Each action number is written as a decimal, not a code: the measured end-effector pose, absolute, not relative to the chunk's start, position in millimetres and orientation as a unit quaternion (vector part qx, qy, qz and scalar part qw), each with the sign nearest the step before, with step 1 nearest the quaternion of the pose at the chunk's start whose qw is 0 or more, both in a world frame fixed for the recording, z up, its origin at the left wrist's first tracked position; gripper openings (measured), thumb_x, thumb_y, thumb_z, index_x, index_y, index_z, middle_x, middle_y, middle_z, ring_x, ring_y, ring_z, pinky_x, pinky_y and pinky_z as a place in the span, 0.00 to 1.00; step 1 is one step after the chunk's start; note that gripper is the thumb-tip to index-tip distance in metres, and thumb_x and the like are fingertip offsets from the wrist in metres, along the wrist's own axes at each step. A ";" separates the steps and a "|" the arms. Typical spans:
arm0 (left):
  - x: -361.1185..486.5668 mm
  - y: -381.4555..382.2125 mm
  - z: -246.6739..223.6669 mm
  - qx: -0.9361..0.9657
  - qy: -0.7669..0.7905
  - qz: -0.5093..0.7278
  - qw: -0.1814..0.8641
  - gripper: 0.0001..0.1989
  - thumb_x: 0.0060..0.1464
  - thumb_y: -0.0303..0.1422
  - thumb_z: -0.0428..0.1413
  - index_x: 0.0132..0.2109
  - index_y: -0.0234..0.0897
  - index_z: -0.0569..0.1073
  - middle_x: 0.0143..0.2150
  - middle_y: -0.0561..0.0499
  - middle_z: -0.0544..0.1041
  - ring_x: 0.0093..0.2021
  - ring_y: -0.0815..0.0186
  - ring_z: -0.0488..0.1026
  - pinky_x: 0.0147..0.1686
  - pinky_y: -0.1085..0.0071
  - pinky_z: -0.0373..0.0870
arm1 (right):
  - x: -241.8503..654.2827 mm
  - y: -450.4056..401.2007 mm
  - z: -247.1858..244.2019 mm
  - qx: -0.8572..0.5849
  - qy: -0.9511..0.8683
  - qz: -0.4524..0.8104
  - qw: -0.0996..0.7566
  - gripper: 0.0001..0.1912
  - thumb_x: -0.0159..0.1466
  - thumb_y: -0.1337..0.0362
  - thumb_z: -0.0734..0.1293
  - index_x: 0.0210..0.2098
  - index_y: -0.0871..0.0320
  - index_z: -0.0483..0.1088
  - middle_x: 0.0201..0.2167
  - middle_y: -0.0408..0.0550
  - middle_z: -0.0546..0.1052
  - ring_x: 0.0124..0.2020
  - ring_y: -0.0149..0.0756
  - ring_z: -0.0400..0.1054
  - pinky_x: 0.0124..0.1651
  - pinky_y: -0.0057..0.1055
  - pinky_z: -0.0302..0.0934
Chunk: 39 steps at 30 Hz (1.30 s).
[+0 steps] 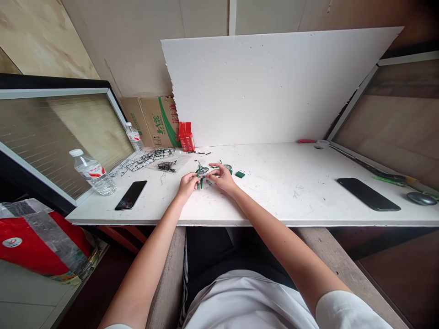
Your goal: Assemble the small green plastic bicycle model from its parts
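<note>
My left hand (190,185) is closed with its fingertips round a small green and dark model bicycle (203,171), whose spoked wheel shows above the fingers. From the right, my right hand (222,177) reaches to the same model. Its thumb and a finger come together at the model's side, while the index finger stretches out above. The fingers cover part of the model. Behind my right hand sits another spoked wheel piece (227,167), partly hidden. A small green block (240,174) lies to its right.
Black plastic part frames (147,158) and a clear bag of dark parts (167,166) lie left. Two water bottles (98,176), a red box (186,137) and a carton (156,121) stand behind. Phones (131,195) (368,194) lie either side; a mouse (421,198) is far right.
</note>
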<state>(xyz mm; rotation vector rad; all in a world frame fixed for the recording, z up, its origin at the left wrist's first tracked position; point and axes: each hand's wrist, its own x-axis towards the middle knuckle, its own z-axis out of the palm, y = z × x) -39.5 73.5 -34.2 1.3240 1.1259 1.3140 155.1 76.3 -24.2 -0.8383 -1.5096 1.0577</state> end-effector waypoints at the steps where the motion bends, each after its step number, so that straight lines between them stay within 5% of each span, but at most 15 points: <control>1: -39.3 73.6 -34.1 0.538 0.459 0.535 0.463 0.10 0.45 0.34 0.59 0.36 0.34 0.76 0.27 0.52 0.73 0.20 0.74 0.61 0.21 0.75 0.55 | 155.2 76.2 -24.2 -0.350 -0.633 0.442 0.531 0.29 0.60 0.56 0.75 0.59 0.56 0.69 0.35 0.47 0.82 0.41 0.40 0.77 0.37 0.32 0.70; 39: -39.3 69.8 -31.7 0.532 0.453 0.544 0.465 0.10 0.46 0.35 0.60 0.36 0.34 0.76 0.27 0.53 0.73 0.21 0.74 0.62 0.21 0.76 0.57 | 159.8 79.9 -23.0 -0.331 -0.652 0.435 0.526 0.23 0.58 0.62 0.77 0.52 0.58 0.78 0.43 0.54 0.85 0.44 0.44 0.80 0.50 0.41 0.73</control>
